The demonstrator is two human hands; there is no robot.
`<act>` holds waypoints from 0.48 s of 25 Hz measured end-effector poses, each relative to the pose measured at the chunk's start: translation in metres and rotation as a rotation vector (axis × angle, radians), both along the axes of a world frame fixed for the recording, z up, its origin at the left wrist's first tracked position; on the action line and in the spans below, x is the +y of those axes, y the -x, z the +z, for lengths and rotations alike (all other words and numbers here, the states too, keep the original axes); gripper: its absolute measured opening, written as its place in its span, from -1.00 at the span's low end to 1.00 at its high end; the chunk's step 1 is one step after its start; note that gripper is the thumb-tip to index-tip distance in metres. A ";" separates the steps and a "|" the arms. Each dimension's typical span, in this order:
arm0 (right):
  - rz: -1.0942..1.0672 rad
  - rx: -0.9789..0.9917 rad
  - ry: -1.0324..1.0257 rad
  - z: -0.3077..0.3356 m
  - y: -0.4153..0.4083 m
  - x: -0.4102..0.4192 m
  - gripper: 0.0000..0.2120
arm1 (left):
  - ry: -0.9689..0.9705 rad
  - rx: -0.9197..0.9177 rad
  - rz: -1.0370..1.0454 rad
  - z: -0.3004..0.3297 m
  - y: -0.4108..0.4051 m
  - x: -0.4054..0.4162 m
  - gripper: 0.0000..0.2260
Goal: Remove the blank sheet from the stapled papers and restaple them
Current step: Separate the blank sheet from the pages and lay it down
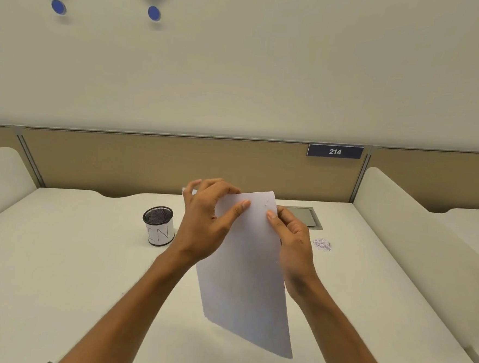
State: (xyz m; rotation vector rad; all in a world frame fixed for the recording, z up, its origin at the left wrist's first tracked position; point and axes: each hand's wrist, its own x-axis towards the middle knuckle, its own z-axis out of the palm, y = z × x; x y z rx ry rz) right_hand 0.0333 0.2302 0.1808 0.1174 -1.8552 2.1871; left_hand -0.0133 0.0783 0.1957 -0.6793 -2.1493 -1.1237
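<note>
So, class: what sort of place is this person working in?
Probably a shared office or study hall: a desk walled by a partition, a numbered plate reading 214, and a mesh pen cup.

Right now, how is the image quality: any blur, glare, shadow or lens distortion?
Head view: even, soft light, no glare; the papers cast only a faint shadow on the desk; wide-angle bending curves the partition and desk edges; the sign reads sharply, and both hands look slightly soft.

The stapled papers (247, 269) show a plain white face and hang tilted above the desk, lower corner nearest the person. Their top edge sits between the left hand (210, 216) and right hand (291, 238), each thumb pressed on the front near the upper corners.
</note>
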 end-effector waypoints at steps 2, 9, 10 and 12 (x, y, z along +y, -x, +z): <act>-0.027 -0.012 0.022 0.001 0.000 0.000 -0.76 | -0.025 -0.016 0.002 -0.001 -0.002 0.002 -0.93; -0.066 0.007 -0.028 -0.001 0.004 0.001 -0.73 | -0.025 0.031 -0.008 0.000 -0.006 0.007 -0.94; -0.056 0.006 -0.020 -0.002 0.004 0.002 -0.74 | -0.030 0.032 -0.008 -0.001 -0.006 0.007 -0.94; -0.035 0.002 -0.003 -0.002 0.003 0.003 -0.74 | -0.041 0.015 -0.010 -0.003 -0.006 0.007 -0.94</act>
